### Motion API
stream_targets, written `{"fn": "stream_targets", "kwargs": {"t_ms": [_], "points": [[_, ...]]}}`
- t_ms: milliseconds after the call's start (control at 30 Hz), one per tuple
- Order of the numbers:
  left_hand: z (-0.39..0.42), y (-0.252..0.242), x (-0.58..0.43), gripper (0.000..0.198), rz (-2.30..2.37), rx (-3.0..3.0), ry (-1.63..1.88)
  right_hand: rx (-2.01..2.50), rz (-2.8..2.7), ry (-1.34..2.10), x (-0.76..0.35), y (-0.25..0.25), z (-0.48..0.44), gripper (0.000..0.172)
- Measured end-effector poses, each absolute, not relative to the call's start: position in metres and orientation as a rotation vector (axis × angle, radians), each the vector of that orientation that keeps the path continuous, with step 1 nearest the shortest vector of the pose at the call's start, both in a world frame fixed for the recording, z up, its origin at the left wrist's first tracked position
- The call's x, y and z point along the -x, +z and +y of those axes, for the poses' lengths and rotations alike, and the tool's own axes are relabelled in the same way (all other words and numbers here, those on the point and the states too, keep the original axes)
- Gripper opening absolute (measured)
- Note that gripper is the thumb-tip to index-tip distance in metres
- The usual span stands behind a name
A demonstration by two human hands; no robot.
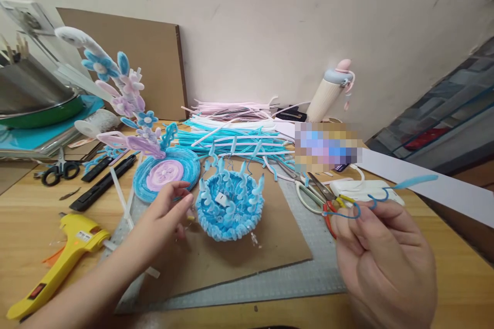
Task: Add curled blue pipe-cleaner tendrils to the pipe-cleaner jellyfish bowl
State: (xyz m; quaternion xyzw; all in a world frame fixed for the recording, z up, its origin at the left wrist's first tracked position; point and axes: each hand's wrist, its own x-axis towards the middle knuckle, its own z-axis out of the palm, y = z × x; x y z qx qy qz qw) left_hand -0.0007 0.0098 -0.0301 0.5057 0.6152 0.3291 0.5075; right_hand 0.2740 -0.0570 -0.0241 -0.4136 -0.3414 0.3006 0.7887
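A bowl-shaped piece of fluffy blue pipe cleaner (230, 223) stands on the brown cardboard, with curled spirals and pointed tips rising along its rim and a small white block inside. My left hand (168, 213) is just left of it, fingers loosely bent and apart, with nothing visible between them; its lower fingers are partly hidden. On the right, my right hand (386, 252) pinches a curled blue pipe cleaner (380, 196) between thumb and fingers; one end is a fluffy pointed leaf shape. Scissors with red and yellow handles (328, 195) lie behind that hand, partly covered.
At left are a yellow glue gun (77, 247), black-handled scissors (60, 169) and a flower-covered stem on a round blue-and-pink base (139, 185). Pipe cleaner bundles (231, 139) lie at the back, near a cream bottle (328, 92). Cardboard (216, 267) covers a grey mat (285, 277).
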Motion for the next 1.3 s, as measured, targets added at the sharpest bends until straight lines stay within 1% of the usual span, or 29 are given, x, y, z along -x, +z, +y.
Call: {"fn": "stream_targets", "kwargs": {"t_ms": [100,167,333,400,467,533,633,700,833,1000,1167,1300], "points": [[0.022,-0.029,-0.005,0.055,1.438,-1.101,0.672,0.893,-0.743,0.633,-0.271,-0.022,-0.057,0.01],[0.021,-0.027,-0.008,0.057,1.384,-1.034,0.622,0.912,-0.741,0.594,-0.269,-0.022,-0.058,0.012],[0.008,-0.021,-0.012,0.048,1.246,-0.912,0.567,1.058,-0.831,0.299,-0.262,-0.037,-0.07,0.016],[0.004,-0.02,-0.013,0.05,1.213,-0.898,0.559,1.109,-0.928,0.157,-0.262,-0.046,-0.076,0.019],[0.002,-0.02,-0.014,0.056,1.214,-0.917,0.579,1.13,-1.069,0.104,-0.265,-0.049,-0.079,0.02],[0.0,-0.02,-0.017,0.061,1.226,-0.967,0.624,1.138,-1.286,0.167,-0.269,-0.044,-0.081,0.018],[-0.004,-0.023,-0.021,0.061,1.246,-1.038,0.686,1.139,-1.663,0.206,-0.275,-0.028,-0.082,0.021],[-0.007,-0.025,-0.021,0.061,1.26,-1.062,0.695,1.12,-1.852,0.127,-0.275,-0.017,-0.082,0.023],[-0.008,-0.03,-0.02,0.062,1.238,-1.039,0.702,1.077,-2.079,-0.02,-0.27,-0.006,-0.08,0.019],[-0.009,-0.034,-0.019,0.065,1.203,-0.975,0.725,1.048,-2.118,-0.164,-0.263,-0.001,-0.067,0.019],[-0.011,-0.042,-0.017,0.078,1.145,-0.891,0.704,1.058,-2.044,-0.219,-0.253,-0.002,-0.052,0.01],[-0.012,-0.044,-0.017,0.079,1.1,-0.882,0.704,1.14,-1.936,-0.272,-0.244,-0.011,-0.046,0.007]]}}
